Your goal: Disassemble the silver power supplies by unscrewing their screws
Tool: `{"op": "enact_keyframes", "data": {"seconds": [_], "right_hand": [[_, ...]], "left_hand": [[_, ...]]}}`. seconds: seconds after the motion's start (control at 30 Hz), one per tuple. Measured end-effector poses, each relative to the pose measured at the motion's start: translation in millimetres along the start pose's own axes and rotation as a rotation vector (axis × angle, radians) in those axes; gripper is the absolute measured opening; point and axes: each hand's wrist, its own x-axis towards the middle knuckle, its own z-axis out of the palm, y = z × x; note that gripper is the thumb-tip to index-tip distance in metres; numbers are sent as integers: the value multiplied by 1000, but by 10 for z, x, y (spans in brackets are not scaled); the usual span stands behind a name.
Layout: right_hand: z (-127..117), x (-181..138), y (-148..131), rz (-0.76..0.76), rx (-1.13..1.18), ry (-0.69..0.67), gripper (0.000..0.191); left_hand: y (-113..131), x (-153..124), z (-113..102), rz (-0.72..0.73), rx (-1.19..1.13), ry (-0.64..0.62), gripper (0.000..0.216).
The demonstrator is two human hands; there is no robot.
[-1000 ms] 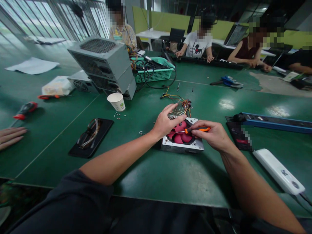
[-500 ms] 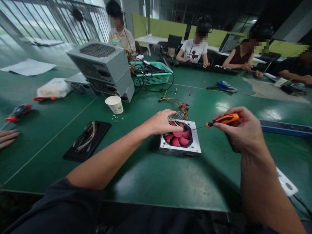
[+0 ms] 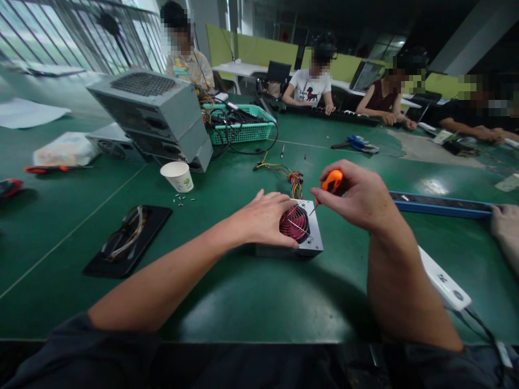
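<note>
A silver power supply unit [image 3: 315,229] lies on the green table with its red fan [image 3: 292,231] facing up. Over the fan sits a round wire fan guard [image 3: 300,222]. My left hand [image 3: 265,219] covers the unit's left part, thumb and fingers curved around the guard and holding it there. Closed around an orange-and-black screwdriver [image 3: 333,182], my right hand [image 3: 359,197] is above the unit's right side. The blade points down at the unit's upper right area; whether it touches is unclear. Bundled coloured cables [image 3: 295,181] lie behind the unit.
Left of my hands are a paper cup [image 3: 178,177], several small screws [image 3: 181,205] and glasses on a black tray [image 3: 158,221]. Stacked power supplies [image 3: 162,116] and a green basket [image 3: 243,135] stand behind. A white power strip [image 3: 444,281] lies right. Another person's hand [image 3: 506,229] touches a blue bar [image 3: 450,209].
The guard, tilted up before, now lies down over the fan, with my left hand spread around it. My right hand has moved left and turned the screwdriver from nearly level to steeply downward.
</note>
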Motion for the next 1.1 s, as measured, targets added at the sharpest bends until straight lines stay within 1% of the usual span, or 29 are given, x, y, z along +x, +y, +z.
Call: {"op": "enact_keyframes", "data": {"seconds": [0.1, 0.2, 0.3, 0.37, 0.47, 0.53, 0.63, 0.73, 0.9, 1.1], "right_hand": [[71, -13, 53, -3, 50, -8, 18], [80, -29, 103, -16, 61, -1, 19], [3, -62, 63, -43, 42, 24, 18], [-75, -102, -12, -57, 42, 74, 17], [-174, -173, -136, -59, 69, 142, 17], [-203, -211, -186, -56, 106, 103, 18], [-203, -230, -193, -63, 166, -45, 19], [-196, -213, -157, -72, 165, -144, 18], [-217, -175, -128, -129, 128, -217, 20], [-220, -164, -134, -142, 87, -289, 20]], "left_hand": [[-22, 31, 13, 47, 42, -33, 93], [-52, 52, 24, 68, 84, -50, 90], [-72, 59, 32, 77, 95, -38, 81], [-83, 57, 36, 81, 90, -26, 75], [-112, 51, 47, 83, 83, -13, 74], [-144, 50, 67, 89, 81, -6, 77], [-201, 56, 112, 108, 68, 14, 81], [-242, 61, 154, 121, 46, 39, 83], [-250, 68, 173, 120, 29, 48, 82], [-229, 72, 137, 149, 33, 38, 78]]}}
